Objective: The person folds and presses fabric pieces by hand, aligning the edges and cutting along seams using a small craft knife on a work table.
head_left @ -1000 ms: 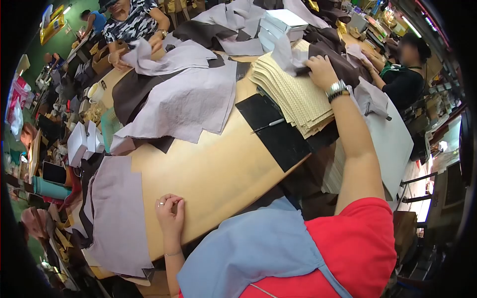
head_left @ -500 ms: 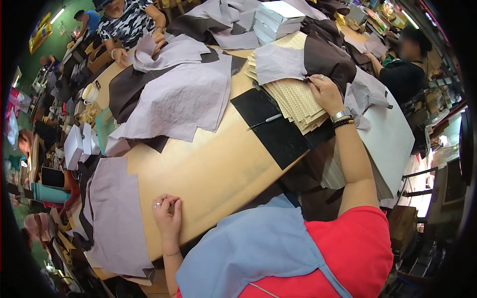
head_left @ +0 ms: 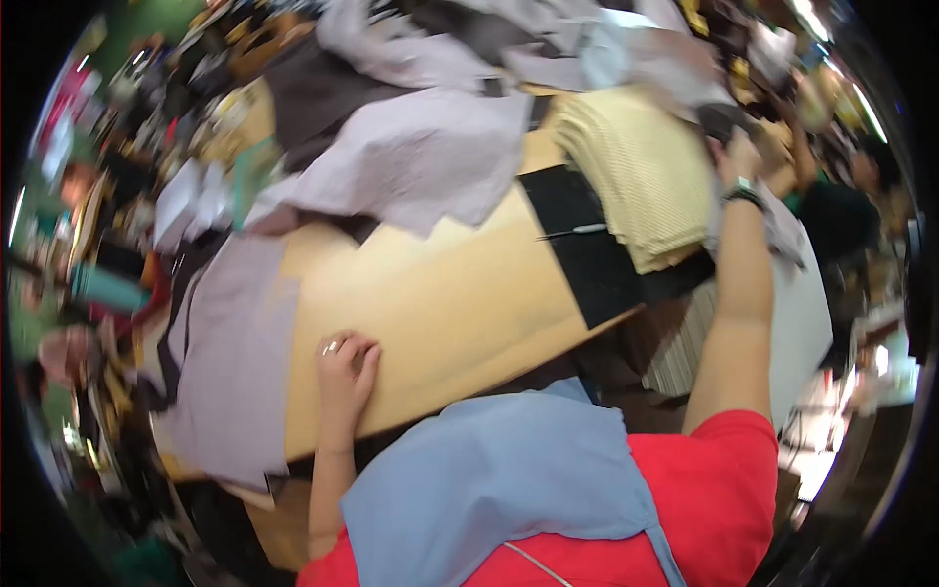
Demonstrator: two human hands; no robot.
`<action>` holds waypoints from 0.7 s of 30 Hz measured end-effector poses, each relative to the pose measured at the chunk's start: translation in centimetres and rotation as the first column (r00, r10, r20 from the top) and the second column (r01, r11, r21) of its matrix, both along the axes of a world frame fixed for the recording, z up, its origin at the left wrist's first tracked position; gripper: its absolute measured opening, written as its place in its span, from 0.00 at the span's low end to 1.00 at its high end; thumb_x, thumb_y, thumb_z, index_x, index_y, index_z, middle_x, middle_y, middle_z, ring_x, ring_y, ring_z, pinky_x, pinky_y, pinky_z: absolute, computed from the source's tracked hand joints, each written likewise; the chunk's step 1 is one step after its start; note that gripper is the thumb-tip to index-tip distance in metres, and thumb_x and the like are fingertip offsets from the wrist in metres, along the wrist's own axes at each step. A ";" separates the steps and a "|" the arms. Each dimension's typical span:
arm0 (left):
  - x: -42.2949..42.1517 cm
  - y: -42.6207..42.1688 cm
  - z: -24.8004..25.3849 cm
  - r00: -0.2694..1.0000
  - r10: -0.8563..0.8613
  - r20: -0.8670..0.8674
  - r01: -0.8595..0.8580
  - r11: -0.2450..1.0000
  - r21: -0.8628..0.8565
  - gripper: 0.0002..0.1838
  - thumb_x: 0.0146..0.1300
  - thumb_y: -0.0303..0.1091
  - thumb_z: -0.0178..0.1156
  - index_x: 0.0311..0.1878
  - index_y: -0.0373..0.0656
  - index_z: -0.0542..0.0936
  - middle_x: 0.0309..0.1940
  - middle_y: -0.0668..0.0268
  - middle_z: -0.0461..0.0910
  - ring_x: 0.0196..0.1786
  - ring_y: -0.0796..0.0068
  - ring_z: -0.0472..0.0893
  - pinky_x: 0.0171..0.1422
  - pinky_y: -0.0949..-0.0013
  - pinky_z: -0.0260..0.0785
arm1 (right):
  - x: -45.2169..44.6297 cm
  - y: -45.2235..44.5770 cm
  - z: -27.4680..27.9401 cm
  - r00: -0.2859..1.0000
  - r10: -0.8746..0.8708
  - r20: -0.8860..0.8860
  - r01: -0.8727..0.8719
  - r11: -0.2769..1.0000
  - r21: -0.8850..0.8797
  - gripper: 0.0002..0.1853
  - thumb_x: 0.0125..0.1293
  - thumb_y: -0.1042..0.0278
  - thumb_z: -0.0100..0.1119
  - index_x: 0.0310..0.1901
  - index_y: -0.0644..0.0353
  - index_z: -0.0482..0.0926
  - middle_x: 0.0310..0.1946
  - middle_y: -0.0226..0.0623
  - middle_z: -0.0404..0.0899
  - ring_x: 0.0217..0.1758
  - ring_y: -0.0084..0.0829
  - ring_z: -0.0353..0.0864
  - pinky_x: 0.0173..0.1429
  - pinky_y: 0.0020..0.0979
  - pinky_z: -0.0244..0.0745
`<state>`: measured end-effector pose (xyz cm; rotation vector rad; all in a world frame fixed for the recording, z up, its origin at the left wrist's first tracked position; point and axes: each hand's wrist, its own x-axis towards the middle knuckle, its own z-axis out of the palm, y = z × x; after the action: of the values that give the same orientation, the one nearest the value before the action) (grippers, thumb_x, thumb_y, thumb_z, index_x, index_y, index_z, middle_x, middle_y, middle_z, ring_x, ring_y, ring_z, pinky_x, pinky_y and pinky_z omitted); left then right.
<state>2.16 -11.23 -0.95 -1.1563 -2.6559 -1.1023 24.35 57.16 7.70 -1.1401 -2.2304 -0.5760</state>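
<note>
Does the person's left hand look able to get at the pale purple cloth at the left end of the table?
Probably yes. The left hand shows nothing in its grip, and between it and the pale purple cloth I see only bare tabletop.

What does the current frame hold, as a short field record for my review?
Left hand: loosely curled over the wooden tabletop, nothing visible in it
Right hand: at dark cloth; blurred, grip unclear
Stack: pale-yellow textured sheets, overlapping a black mat
Tool: slim pen-like tool on the mat
Fabric: lavender piece near the left hand
</note>
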 end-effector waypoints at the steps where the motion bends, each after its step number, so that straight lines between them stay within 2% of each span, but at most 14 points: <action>1: -0.1 0.0 -0.2 1.000 -0.014 -0.007 0.014 1.000 0.004 0.04 0.59 0.29 0.68 0.35 0.41 0.82 0.39 0.60 0.81 0.43 0.56 0.78 0.54 0.56 0.69 | 0.5 0.4 0.5 0.997 -0.077 0.015 0.078 0.992 -0.102 0.28 0.65 0.39 0.63 0.49 0.61 0.81 0.44 0.53 0.85 0.48 0.57 0.84 0.50 0.54 0.77; 3: -0.2 -0.4 -0.7 1.000 -0.016 0.006 0.016 0.999 0.034 0.05 0.58 0.30 0.69 0.36 0.42 0.83 0.41 0.60 0.82 0.46 0.56 0.79 0.58 0.56 0.68 | 3.2 10.5 -3.2 0.996 -0.070 0.060 0.081 0.976 -0.201 0.31 0.64 0.36 0.63 0.55 0.56 0.81 0.48 0.50 0.86 0.52 0.52 0.85 0.54 0.51 0.78; 4: -0.2 -0.8 -0.6 1.000 -0.011 0.024 0.009 0.998 0.061 0.06 0.59 0.32 0.69 0.38 0.43 0.83 0.43 0.60 0.83 0.49 0.57 0.80 0.60 0.56 0.67 | 4.4 14.5 -5.3 0.998 0.058 -0.029 -0.059 0.996 -0.065 0.30 0.64 0.37 0.63 0.54 0.57 0.82 0.47 0.49 0.86 0.53 0.50 0.85 0.52 0.50 0.79; 5: -0.4 -1.2 -0.2 0.996 0.057 -0.064 -0.057 0.998 0.001 0.08 0.60 0.33 0.68 0.40 0.43 0.84 0.46 0.60 0.82 0.52 0.56 0.79 0.61 0.56 0.68 | 3.2 9.5 -3.2 0.999 -0.040 -0.011 0.039 0.996 -0.080 0.28 0.65 0.46 0.68 0.54 0.63 0.79 0.48 0.51 0.86 0.50 0.47 0.86 0.50 0.47 0.81; 6: -0.7 -1.9 0.3 0.984 0.104 -0.148 -0.114 0.992 -0.057 0.09 0.62 0.35 0.68 0.42 0.43 0.84 0.49 0.59 0.82 0.56 0.56 0.79 0.62 0.56 0.68 | 2.0 6.6 -2.3 0.959 -0.045 -0.281 -0.012 0.981 -0.196 0.31 0.64 0.51 0.70 0.59 0.66 0.73 0.53 0.52 0.81 0.52 0.46 0.85 0.53 0.45 0.80; 8: -1.9 -3.5 1.2 0.890 0.319 -0.326 -0.370 0.923 -0.105 0.12 0.63 0.38 0.67 0.47 0.44 0.84 0.52 0.60 0.82 0.59 0.56 0.78 0.64 0.55 0.67 | -0.9 0.2 -0.1 0.595 -0.038 -0.803 -0.235 0.947 -0.219 0.43 0.62 0.61 0.74 0.70 0.72 0.59 0.64 0.55 0.72 0.56 0.44 0.81 0.59 0.40 0.80; 9: -2.5 -4.1 1.4 0.822 0.389 -0.417 -0.470 0.876 -0.110 0.14 0.63 0.39 0.67 0.49 0.44 0.84 0.53 0.60 0.82 0.60 0.56 0.78 0.65 0.55 0.67 | -1.8 -0.8 -1.7 0.581 0.104 -0.807 -0.295 0.951 -0.089 0.39 0.65 0.63 0.71 0.70 0.72 0.61 0.65 0.54 0.72 0.58 0.44 0.80 0.63 0.38 0.76; 11: -4.0 -5.9 0.1 0.765 0.459 -0.452 -0.573 0.806 -0.151 0.14 0.65 0.39 0.65 0.50 0.44 0.82 0.54 0.60 0.82 0.61 0.57 0.78 0.64 0.55 0.68 | -4.0 -7.1 -3.5 0.517 0.312 -0.797 -0.504 0.863 0.011 0.33 0.70 0.65 0.66 0.70 0.72 0.64 0.66 0.52 0.72 0.61 0.43 0.79 0.69 0.36 0.72; 13: -5.4 -7.3 -1.4 0.758 0.498 -0.421 -0.599 0.788 -0.146 0.13 0.66 0.40 0.64 0.50 0.44 0.81 0.54 0.60 0.83 0.59 0.56 0.79 0.63 0.54 0.69 | -5.3 -15.7 -5.2 0.536 0.371 -0.758 -0.710 0.684 -0.168 0.27 0.72 0.68 0.62 0.68 0.70 0.68 0.66 0.49 0.74 0.64 0.42 0.77 0.71 0.37 0.69; 15: -6.1 -8.0 -2.5 0.803 0.508 -0.313 -0.559 0.823 -0.097 0.12 0.68 0.40 0.62 0.49 0.45 0.80 0.52 0.60 0.83 0.56 0.55 0.80 0.60 0.53 0.71 | -5.8 -22.2 -6.4 0.667 0.559 -0.493 -0.742 0.558 -0.371 0.24 0.72 0.71 0.60 0.66 0.67 0.72 0.65 0.46 0.75 0.66 0.42 0.76 0.70 0.39 0.69; 16: -6.0 -7.9 -2.5 0.810 0.531 -0.248 -0.558 0.829 -0.047 0.11 0.68 0.38 0.61 0.48 0.44 0.80 0.50 0.59 0.84 0.54 0.54 0.81 0.58 0.53 0.72 | -6.1 -24.6 -6.5 0.670 0.697 -0.255 -0.727 0.547 -0.416 0.23 0.71 0.71 0.61 0.66 0.65 0.73 0.64 0.46 0.77 0.66 0.43 0.77 0.69 0.39 0.70; 18: -5.7 -6.9 -2.2 0.822 0.559 -0.111 -0.556 0.829 0.059 0.08 0.69 0.36 0.59 0.46 0.43 0.80 0.46 0.57 0.85 0.49 0.51 0.82 0.54 0.53 0.73 | -6.1 -26.1 -8.2 0.672 0.739 -0.041 -0.657 0.571 -0.492 0.21 0.70 0.72 0.60 0.64 0.62 0.76 0.64 0.47 0.77 0.66 0.46 0.76 0.68 0.39 0.71; 19: -5.0 -6.0 -1.5 0.852 0.517 -0.083 -0.514 0.856 0.052 0.08 0.70 0.35 0.59 0.46 0.42 0.80 0.45 0.56 0.85 0.47 0.50 0.82 0.53 0.53 0.74 | -5.8 -26.7 -8.6 0.665 0.737 0.119 -0.649 0.649 -0.397 0.17 0.71 0.72 0.59 0.60 0.59 0.79 0.59 0.44 0.80 0.61 0.47 0.79 0.62 0.41 0.74; 21: -2.1 -4.4 -0.4 0.899 0.437 -0.022 -0.436 0.899 0.050 0.07 0.71 0.32 0.57 0.45 0.40 0.79 0.44 0.55 0.85 0.45 0.48 0.83 0.50 0.55 0.74 | -5.7 -26.1 -9.3 0.705 0.707 0.058 -0.595 0.634 -0.494 0.14 0.71 0.72 0.58 0.56 0.59 0.80 0.53 0.43 0.82 0.55 0.47 0.80 0.58 0.42 0.75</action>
<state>0.03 -15.63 -1.34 -0.5159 -2.6563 -1.0341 18.65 31.06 -1.56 -0.3344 -2.8565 0.1305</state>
